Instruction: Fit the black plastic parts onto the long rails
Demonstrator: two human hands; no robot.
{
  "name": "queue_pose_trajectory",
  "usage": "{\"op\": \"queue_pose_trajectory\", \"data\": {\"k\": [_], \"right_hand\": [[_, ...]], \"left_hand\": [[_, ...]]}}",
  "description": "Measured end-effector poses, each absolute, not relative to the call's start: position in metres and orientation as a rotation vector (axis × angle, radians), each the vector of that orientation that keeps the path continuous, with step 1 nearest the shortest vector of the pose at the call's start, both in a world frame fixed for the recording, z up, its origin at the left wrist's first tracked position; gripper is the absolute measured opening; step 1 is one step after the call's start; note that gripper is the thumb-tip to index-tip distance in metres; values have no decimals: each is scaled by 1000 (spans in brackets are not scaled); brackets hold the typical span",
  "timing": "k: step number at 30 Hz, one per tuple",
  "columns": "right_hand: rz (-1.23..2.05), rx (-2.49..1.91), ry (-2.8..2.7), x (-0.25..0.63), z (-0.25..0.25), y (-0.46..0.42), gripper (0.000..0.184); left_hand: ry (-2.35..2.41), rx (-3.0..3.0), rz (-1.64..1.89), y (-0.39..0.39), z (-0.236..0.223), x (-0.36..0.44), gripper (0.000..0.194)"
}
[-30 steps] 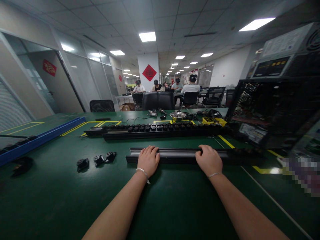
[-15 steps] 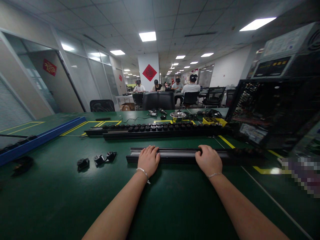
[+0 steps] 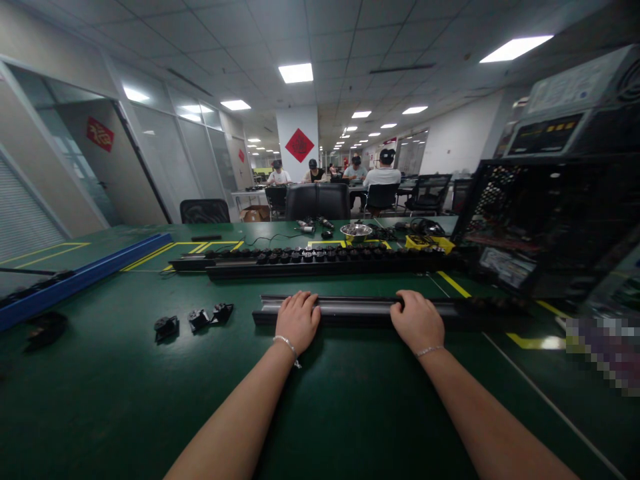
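Note:
A long black metal channel rail (image 3: 355, 312) lies crosswise on the green table in front of me. Near its left end, my left hand (image 3: 297, 320) is curled over it, fingers across the top and into the groove. Farther right along the same rail, my right hand (image 3: 419, 320) grips it with bent fingers, the thumb at the inner side. Dark round parts (image 3: 493, 303) sit in the rail's shadowy right end. To the left of my hands, several small black parts (image 3: 199, 320) lie loose on the table.
Behind the rail stand longer black rails (image 3: 320, 267) filled with small black parts. A blue rail (image 3: 95, 275) lies at the left. Farther back are a metal bowl (image 3: 356, 231) and a yellow tray (image 3: 429, 243). An open computer case (image 3: 540, 227) stands at the right.

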State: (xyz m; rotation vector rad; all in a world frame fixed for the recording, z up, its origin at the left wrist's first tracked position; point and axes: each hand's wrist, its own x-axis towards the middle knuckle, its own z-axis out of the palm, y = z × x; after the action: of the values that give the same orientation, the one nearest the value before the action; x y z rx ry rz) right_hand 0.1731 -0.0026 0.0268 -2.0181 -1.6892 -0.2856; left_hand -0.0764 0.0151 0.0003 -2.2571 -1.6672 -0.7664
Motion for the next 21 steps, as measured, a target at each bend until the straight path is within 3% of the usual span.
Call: {"op": "queue_pose_trajectory", "data": {"k": [21], "right_hand": [[-319,-1997,-1705,174,22,0,37]], "left_hand": [[-1666,-2263,-770,16,-1,-77,35]]}}
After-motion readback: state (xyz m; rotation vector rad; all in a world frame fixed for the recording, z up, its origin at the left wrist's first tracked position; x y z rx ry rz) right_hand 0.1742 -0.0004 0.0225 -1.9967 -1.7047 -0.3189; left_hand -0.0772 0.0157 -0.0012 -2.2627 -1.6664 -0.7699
